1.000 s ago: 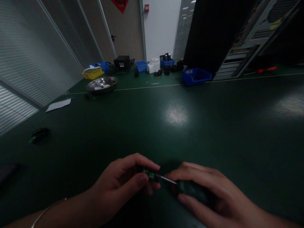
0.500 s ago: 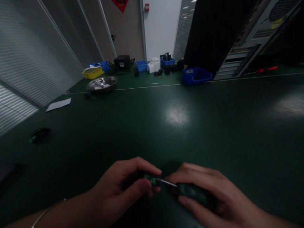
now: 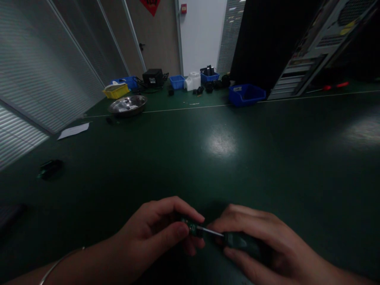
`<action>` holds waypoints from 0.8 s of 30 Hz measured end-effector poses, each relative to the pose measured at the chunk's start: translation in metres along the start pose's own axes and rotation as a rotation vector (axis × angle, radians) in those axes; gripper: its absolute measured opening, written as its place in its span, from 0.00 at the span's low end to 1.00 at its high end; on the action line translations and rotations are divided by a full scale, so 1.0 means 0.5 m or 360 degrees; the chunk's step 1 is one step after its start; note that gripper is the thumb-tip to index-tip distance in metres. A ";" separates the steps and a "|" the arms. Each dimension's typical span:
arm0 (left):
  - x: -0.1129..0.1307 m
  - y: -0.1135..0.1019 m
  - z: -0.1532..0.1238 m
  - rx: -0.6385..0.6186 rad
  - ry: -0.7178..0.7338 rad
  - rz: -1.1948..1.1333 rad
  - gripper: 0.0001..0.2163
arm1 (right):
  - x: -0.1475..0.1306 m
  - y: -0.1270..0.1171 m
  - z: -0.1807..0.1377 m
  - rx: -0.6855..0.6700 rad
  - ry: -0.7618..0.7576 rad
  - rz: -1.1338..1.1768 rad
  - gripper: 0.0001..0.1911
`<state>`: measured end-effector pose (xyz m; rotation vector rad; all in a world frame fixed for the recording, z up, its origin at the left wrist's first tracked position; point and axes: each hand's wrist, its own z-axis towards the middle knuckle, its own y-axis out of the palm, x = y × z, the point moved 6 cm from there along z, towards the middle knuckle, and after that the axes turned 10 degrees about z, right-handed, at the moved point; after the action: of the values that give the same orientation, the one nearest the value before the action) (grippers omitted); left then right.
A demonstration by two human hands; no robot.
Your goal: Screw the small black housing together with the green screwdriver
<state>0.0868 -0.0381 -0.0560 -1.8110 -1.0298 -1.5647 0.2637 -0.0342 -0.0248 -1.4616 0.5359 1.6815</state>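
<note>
My left grip has drifted slightly rightward and lower in view, carrying the small green circuit board along; its index fingertip sits nearer my right grip. The screwdriver has dipped too, its shaft slightly flatter.

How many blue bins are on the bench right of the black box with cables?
3: a small blue basket left of the white housing, a second basket with black parts right of it, and a larger blue bin farthest right. More may be hidden.
</note>
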 end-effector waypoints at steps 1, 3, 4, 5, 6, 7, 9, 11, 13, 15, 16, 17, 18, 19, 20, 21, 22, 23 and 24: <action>-0.001 0.001 0.000 0.0001 -0.0001 0.0004 0.09 | 0.001 0.000 0.001 -0.0004 0.0042 -0.0013 0.28; 0.002 0.002 -0.001 0.0015 0.0014 0.0040 0.09 | 0.002 -0.003 0.001 0.0030 0.0112 -0.0045 0.27; 0.004 0.001 -0.002 0.0029 0.0026 0.0100 0.09 | -0.003 -0.005 0.001 0.0053 0.0071 -0.0043 0.28; 0.008 0.000 -0.003 0.0056 0.0048 0.0194 0.09 | -0.005 -0.004 0.002 0.0044 0.0053 -0.0046 0.29; 0.013 -0.001 -0.005 0.0090 0.0081 0.0316 0.08 | -0.008 -0.004 0.003 0.0049 0.0031 -0.0058 0.29; 0.019 -0.003 -0.006 0.0126 0.0122 0.0448 0.09 | -0.013 -0.004 0.005 0.0040 -0.0024 -0.0055 0.30; 0.029 -0.004 -0.008 0.0177 0.0182 0.0647 0.09 | -0.014 -0.002 0.008 0.0008 -0.0016 -0.0040 0.30; 0.031 -0.004 -0.008 0.0173 0.0175 0.0650 0.09 | -0.013 -0.002 0.009 0.0006 0.0010 -0.0031 0.30; 0.025 -0.001 -0.006 0.0133 0.0116 0.0481 0.09 | -0.012 -0.003 0.007 -0.0001 0.0027 -0.0020 0.30; 0.016 0.004 -0.004 0.0068 0.0052 0.0285 0.08 | -0.009 -0.002 0.004 -0.0030 0.0045 0.0013 0.29; 0.012 0.007 -0.003 0.0044 0.0030 0.0207 0.08 | -0.008 -0.004 0.002 -0.0026 0.0058 0.0028 0.29; 0.008 0.008 -0.002 0.0024 0.0014 0.0157 0.09 | -0.007 -0.004 0.001 -0.0027 0.0067 0.0044 0.28; 0.005 0.010 -0.002 0.0009 0.0008 0.0131 0.09 | -0.006 -0.007 0.000 -0.0009 0.0074 0.0052 0.28; 0.002 0.010 -0.002 0.0007 0.0005 0.0120 0.09 | -0.006 -0.008 0.000 0.0003 0.0074 0.0057 0.28; 0.001 0.010 -0.002 0.0008 0.0008 0.0122 0.10 | -0.007 -0.009 0.001 0.0003 0.0067 0.0059 0.28; 0.000 0.009 -0.003 0.0014 0.0008 0.0131 0.10 | -0.007 -0.007 0.002 -0.0020 0.0059 0.0065 0.28; 0.000 0.009 -0.003 0.0014 0.0006 0.0140 0.10 | -0.008 -0.005 0.004 -0.0052 0.0042 0.0072 0.28; 0.000 0.009 -0.003 0.0014 0.0005 0.0146 0.10 | -0.008 -0.003 0.005 -0.0062 0.0034 0.0074 0.28; 0.002 0.009 -0.003 0.0016 0.0007 0.0145 0.09 | -0.008 -0.003 0.006 -0.0048 0.0033 0.0067 0.28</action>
<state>0.0895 -0.0415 -0.0546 -1.8212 -0.9383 -1.5062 0.2632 -0.0321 -0.0202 -1.5001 0.5581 1.7157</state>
